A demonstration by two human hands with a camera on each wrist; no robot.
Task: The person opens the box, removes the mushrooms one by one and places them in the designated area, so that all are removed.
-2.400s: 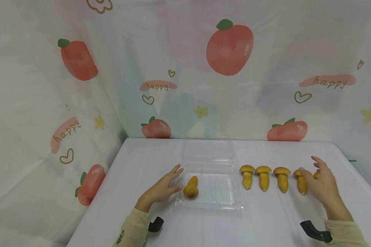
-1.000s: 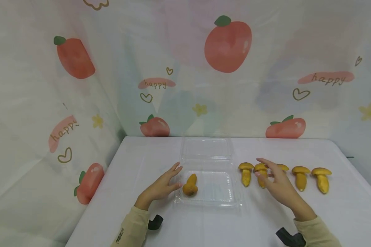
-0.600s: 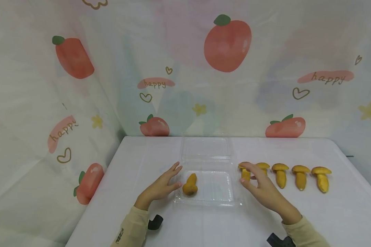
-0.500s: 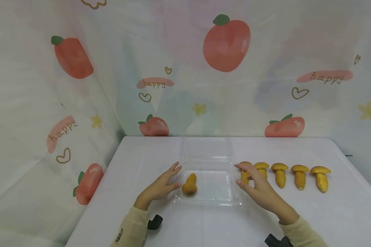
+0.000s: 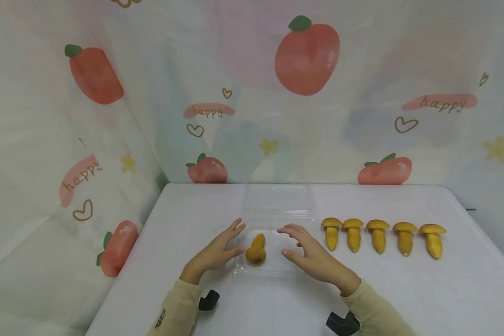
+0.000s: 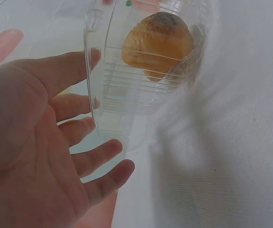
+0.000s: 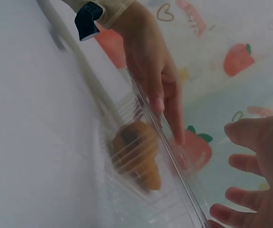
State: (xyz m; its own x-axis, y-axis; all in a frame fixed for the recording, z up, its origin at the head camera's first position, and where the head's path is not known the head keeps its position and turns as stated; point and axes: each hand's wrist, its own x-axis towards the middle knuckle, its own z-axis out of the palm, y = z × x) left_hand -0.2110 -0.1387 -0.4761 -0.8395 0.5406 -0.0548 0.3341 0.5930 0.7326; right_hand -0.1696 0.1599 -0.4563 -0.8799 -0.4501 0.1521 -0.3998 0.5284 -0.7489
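Observation:
A clear plastic box [image 5: 273, 268] lies with its lid folded back, holding one yellow-brown toy-like mushroom [image 5: 256, 254] at its left side. My left hand [image 5: 214, 254] rests at the box's left edge, fingers extended; in the left wrist view, fingertips of this hand [image 6: 55, 137] touch the clear wall [image 6: 93, 33]. Over the right part of the box hovers my right hand [image 5: 317, 261], fingers spread and loosely bent, nothing between them. In the right wrist view the right hand [image 7: 264, 175] is apart from the mushroom [image 7: 138, 152].
Several yellow mushrooms [image 5: 378, 235] stand in a row, caps away from me, on the white table [image 5: 403, 298] right of the box. The raised clear lid [image 5: 277, 198] lies toward the back. A fruit-printed cloth [image 5: 344, 140] hangs behind the table.
My right hand has moved left from the far end of the mushroom row, passing over the row, to above the box. The left hand has kept its place.

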